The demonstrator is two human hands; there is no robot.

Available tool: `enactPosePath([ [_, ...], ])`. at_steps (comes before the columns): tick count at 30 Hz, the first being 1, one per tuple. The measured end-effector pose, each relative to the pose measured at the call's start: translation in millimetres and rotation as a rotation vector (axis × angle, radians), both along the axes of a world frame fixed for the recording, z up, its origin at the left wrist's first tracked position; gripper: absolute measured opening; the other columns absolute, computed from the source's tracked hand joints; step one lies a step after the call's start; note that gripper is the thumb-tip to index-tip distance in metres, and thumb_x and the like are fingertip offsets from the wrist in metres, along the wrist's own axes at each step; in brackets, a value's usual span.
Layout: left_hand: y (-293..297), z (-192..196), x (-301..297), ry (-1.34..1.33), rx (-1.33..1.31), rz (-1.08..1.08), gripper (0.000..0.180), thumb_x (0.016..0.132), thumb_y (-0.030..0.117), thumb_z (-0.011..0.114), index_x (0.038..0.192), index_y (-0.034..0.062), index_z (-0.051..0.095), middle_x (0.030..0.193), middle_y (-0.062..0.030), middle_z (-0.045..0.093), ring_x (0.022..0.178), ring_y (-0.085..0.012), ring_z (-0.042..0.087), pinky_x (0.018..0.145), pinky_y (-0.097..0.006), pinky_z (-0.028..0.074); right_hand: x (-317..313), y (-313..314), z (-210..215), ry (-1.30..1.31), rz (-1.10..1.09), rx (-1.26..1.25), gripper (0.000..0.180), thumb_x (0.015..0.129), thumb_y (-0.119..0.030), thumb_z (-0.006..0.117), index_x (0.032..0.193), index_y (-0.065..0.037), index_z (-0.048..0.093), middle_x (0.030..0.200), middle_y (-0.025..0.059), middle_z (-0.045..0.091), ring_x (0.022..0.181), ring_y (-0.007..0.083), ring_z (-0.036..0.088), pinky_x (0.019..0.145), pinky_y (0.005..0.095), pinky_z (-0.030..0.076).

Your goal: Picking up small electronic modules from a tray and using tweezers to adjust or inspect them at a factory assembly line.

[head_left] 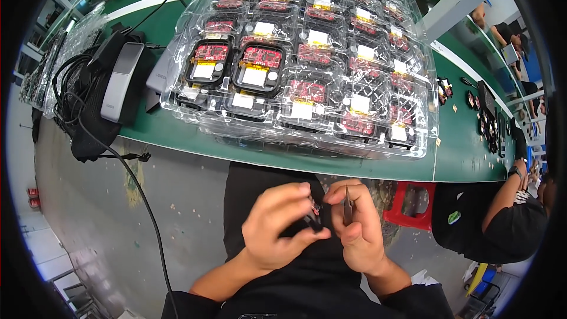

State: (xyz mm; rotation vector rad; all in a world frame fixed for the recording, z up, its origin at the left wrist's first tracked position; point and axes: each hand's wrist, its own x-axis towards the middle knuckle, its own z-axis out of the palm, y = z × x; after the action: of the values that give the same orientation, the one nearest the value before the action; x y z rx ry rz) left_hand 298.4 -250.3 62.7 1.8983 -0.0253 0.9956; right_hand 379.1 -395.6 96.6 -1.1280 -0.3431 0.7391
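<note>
Over my lap, below the table edge, my left hand (276,224) pinches a small black part with a bit of red (313,217) between thumb and fingers. My right hand (359,230) grips thin metal tweezers (348,205), their tip close to the small part. On the green table (460,153) ahead lies a stack of clear plastic blister trays (301,53) holding several red circuit boards in black frames with white and yellow labels.
A black mesh bag with a grey device (121,80) and black cables sits on the table's left end. A red stool (410,204) stands by my right knee. Another person in black (502,218) sits at the right.
</note>
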Motion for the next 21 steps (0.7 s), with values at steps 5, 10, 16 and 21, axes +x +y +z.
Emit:
enactPosePath([
  [5,2,-3,-9,0.109,-1.204,-0.362,0.064,0.087,0.016,0.084,0.137,-0.0030,0.048,0.140,-0.0188,0.053,0.129,-0.0259,0.055,0.109,-0.037,0.046,7,6,5,-0.984,-0.079,-0.549,0.032,0.087,-0.008,0.078,0.116,0.001,0.068,0.101,0.0123,0.055,0.067,0.0165,0.054,0.060,0.0294,0.046],
  [10,6,-11,-11,0.118,-1.206,-0.411,0.060,0.089,0.014,0.082,0.136,-0.0033,0.050,0.140,-0.0176,0.052,0.126,-0.0222,0.057,0.104,-0.033,0.047,13,9,-9,-1.318,-0.238,-0.481,0.038,0.073,0.000,0.084,0.110,-0.003,0.074,0.086,0.0062,0.063,0.063,0.0190,0.059,0.053,0.0315,0.047],
  [16,6,-6,-12,0.150,-1.200,-0.438,0.059,0.088,0.014,0.082,0.136,-0.0043,0.052,0.141,-0.0161,0.051,0.120,-0.0187,0.058,0.097,-0.031,0.049,15,6,-13,-1.423,-0.231,-0.507,0.037,0.069,0.002,0.084,0.104,-0.005,0.076,0.086,0.0053,0.066,0.059,0.0171,0.057,0.050,0.0285,0.046],
  [21,7,-11,-13,0.165,-1.169,-0.448,0.057,0.090,0.014,0.081,0.135,-0.0041,0.053,0.141,-0.0150,0.051,0.119,-0.0185,0.058,0.097,-0.031,0.049,15,7,-16,-1.321,-0.238,-0.450,0.031,0.072,0.003,0.083,0.101,-0.004,0.076,0.085,0.0071,0.069,0.060,0.0181,0.062,0.052,0.0288,0.049],
])
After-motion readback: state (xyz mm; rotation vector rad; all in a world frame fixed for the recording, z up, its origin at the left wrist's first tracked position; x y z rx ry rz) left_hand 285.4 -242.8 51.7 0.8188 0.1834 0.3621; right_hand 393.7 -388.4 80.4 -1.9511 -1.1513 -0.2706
